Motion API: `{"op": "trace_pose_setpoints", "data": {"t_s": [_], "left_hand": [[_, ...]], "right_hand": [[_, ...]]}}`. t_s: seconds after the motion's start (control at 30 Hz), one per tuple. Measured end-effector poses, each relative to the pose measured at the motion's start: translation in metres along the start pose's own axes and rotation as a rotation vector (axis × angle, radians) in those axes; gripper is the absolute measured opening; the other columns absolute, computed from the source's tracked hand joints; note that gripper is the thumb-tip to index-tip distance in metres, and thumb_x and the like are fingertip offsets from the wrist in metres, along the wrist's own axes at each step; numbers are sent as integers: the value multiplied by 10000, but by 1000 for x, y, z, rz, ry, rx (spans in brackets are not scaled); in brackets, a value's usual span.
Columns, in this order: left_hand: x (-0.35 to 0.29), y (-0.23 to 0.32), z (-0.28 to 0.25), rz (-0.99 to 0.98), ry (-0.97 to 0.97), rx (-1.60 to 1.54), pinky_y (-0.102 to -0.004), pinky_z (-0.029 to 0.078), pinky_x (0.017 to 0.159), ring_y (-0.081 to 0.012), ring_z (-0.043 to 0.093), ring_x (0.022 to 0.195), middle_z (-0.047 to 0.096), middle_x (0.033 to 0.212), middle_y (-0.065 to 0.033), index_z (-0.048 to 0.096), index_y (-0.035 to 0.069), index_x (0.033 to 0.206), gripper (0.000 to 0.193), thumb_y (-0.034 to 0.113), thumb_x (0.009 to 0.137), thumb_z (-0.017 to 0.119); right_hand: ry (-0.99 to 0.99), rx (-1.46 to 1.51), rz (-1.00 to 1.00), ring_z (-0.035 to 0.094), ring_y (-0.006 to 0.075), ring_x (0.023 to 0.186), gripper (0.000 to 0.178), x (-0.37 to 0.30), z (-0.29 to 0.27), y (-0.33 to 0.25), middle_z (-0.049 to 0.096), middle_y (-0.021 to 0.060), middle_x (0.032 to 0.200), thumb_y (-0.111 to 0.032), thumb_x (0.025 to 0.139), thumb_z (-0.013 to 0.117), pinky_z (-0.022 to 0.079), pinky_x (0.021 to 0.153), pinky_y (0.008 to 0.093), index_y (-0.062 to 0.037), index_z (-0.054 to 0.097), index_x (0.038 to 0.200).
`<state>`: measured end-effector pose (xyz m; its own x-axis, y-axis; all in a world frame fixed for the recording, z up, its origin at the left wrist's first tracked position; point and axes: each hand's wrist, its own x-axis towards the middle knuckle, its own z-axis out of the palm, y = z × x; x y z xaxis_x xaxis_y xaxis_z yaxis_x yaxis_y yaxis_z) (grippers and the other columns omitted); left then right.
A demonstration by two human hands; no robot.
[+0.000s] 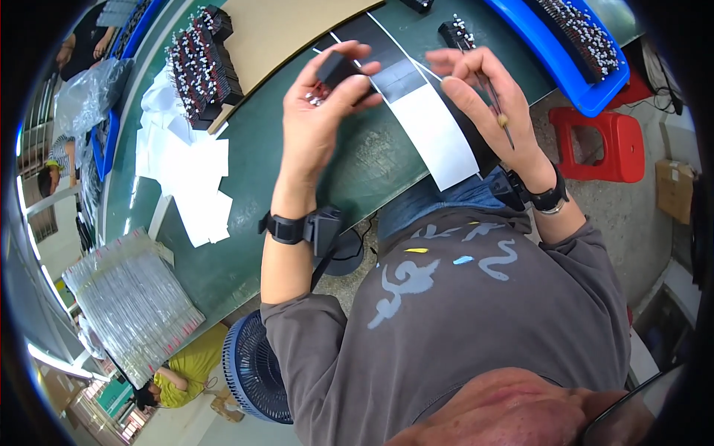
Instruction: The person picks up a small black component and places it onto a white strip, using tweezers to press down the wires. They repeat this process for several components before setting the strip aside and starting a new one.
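My left hand (316, 104) is raised over the green table, its fingers curled round a small black block-shaped part (336, 69). Small white and red bits show by the palm, under the block. To the right, my right hand (500, 100) grips a thin dark pointed tool (492, 97) with a tan bead near its lower end; its exact kind is unclear. Between and below the hands, a white paper strip (435, 130) lies at the table's near edge, with a dark grey sheet (387, 63) beyond it. A few black parts with white tips (457, 33) sit behind my right hand.
At the back left stand rows of black parts with white and red tips (201, 74), beside loose white papers (186, 163). A blue tray (591, 102) holds more at the right. Bundled clear tubes (137, 297), a red stool (628, 149), a fan (256, 368) and other people surround the table.
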<state>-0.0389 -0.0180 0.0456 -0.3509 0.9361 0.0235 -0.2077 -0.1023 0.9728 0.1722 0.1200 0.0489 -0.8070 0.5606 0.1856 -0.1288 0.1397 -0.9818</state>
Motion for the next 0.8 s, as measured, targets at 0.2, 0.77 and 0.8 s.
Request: {"op": "trace_pose_setpoints", "data": {"t_s": [0.2, 0.77, 0.8], "left_hand": [[-2, -12, -13, -103, 115, -214, -401, 633, 902, -230, 653, 1169, 663, 1210, -115, 556, 11, 1385, 410, 132, 1005, 650], [-7, -28, 8, -172, 132, -129, -404, 621, 943, -262, 639, 1206, 647, 1266, -176, 529, -13, 1398, 424, 158, 1023, 626], [-7, -29, 8, -161, 145, -146, -393, 625, 935, -244, 643, 1187, 651, 1254, -169, 537, -10, 1387, 419, 155, 1015, 639]], "right_hand": [[-36, -698, -149, 685, 264, 985, 154, -25, -2, 8, 727, 166, 1114, -110, 943, 710, 523, 888, 341, -10, 595, 967], [-3, -17, 185, 587, 314, 1284, 119, -53, 26, 4, 611, 246, 1373, -29, 940, 665, 430, 1089, 393, -32, 567, 1007], [27, -120, 105, 577, 306, 1297, 114, -51, 21, 3, 602, 247, 1384, -30, 946, 661, 428, 1095, 391, -34, 564, 1006]]}}
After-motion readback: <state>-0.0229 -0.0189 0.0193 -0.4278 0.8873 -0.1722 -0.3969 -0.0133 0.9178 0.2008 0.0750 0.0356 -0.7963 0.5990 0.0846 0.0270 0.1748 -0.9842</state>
